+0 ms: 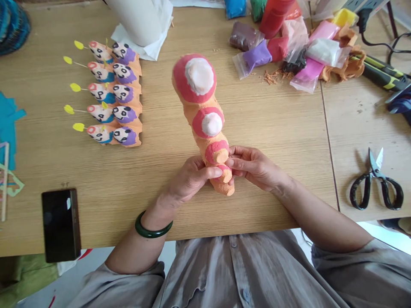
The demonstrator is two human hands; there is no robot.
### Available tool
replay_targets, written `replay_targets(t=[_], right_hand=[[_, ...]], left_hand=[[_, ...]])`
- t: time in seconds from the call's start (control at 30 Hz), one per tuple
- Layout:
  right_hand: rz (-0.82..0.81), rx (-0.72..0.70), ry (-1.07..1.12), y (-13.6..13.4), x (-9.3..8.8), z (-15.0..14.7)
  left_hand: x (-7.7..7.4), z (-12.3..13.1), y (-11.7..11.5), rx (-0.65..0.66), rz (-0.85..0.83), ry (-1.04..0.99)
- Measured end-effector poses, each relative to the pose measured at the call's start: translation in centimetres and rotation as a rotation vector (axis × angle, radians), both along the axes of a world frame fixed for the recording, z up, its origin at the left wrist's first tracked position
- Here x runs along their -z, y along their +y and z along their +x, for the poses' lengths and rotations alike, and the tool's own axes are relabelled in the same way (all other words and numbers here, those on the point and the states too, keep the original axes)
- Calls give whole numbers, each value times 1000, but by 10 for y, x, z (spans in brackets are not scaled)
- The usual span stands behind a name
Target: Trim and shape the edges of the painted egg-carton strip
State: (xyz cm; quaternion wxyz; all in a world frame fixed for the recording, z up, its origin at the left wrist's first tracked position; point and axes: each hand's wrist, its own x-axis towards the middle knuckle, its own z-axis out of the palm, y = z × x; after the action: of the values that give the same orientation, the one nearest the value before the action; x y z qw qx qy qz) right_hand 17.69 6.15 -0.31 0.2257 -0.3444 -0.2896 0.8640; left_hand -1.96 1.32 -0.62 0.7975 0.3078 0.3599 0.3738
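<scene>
Between my hands, a strip of orange egg carton (190,110) is raised over the table at a slant, its far end toward the camera. Pink clay rings several of its bumps, and the two farthest bumps have white clay on top. My left hand (189,179) grips the near end, thumb lying on a pink-ringed bump. From the other side my right hand (253,167) pinches the strip's edge with thumb and fingers. Some fingertips are hidden behind the carton.
Painted egg-carton figures (114,92) with yellow-tipped sticks stand at left. A phone (61,224) lies near the front edge. Black-handled scissors (375,179) rest at right. Colourful clay packets (257,57), a utility knife (382,72) and a white cylinder (141,21) are farther back.
</scene>
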Motion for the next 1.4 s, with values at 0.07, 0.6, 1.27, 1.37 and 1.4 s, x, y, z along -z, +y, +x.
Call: replay_targets(t=[0.07,0.6,1.27,1.37,1.4], right_hand=[[7,-4,-15,1,0,0],[-54,-6,49,3,0,1],[-79,2,85,4,0,1],[-84,5,86,4,0,1],[-83,2,84,4,1,1]], left_hand=[[2,-1,0,-2,19,0],[-1,1,1,-41,47,19],[-5,-1,3,-4,16,-50],[-3,0,1,-40,11,19],[-2,0,0,-57,12,36]])
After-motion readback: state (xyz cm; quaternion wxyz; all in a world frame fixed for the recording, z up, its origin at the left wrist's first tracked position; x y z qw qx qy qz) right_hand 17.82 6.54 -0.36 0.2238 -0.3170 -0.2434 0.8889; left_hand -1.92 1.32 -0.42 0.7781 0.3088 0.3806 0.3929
